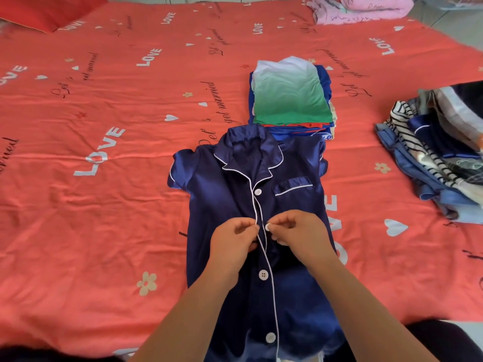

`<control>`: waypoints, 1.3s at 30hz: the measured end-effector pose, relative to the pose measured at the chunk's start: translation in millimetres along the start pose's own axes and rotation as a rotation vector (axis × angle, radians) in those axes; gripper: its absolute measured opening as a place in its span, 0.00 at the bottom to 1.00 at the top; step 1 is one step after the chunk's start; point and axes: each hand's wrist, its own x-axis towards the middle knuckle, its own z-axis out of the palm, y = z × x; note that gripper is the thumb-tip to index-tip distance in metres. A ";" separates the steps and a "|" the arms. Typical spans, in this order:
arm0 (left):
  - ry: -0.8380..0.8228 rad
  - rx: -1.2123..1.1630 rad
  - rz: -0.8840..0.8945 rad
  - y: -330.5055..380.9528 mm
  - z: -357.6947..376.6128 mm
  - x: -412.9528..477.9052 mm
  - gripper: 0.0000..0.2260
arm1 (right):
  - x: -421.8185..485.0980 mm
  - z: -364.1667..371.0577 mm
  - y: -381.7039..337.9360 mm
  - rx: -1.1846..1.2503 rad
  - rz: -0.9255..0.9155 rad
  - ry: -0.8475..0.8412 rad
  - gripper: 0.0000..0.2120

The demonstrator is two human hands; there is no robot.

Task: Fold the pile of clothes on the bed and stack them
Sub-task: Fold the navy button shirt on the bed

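several garments folded in a stack (290,100), loose pile (439,158) remaining; left hand (232,244) and right hand (303,233) fingers (283,226) pinch the unfolded navy pyjama shirt (222,199).

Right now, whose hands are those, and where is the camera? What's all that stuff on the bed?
No machine here: the two grips are a person's bare hands. The camera sits on their head, looking down. The left hand pinches the white-edged front of a navy shirt spread on the red bed sheet; the right hand pinches a white button beside it. It looks like buttoning up. Behind the shirt sits a folded stack, green on top. To the right lies an unfolded pile.
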 end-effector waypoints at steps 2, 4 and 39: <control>0.019 0.038 0.038 0.4 2.5 -1.6 0.05 | -1.7 0.6 -1.8 0.003 -0.017 0.006 0.05; 0.041 0.100 0.093 1.2 4.5 -3.6 0.07 | -2.4 0.0 -2.3 0.009 -0.024 0.013 0.06; 0.002 -0.035 0.112 -4.6 -1.3 -3.1 0.05 | 0.2 4.3 -8.4 0.309 0.186 -0.148 0.04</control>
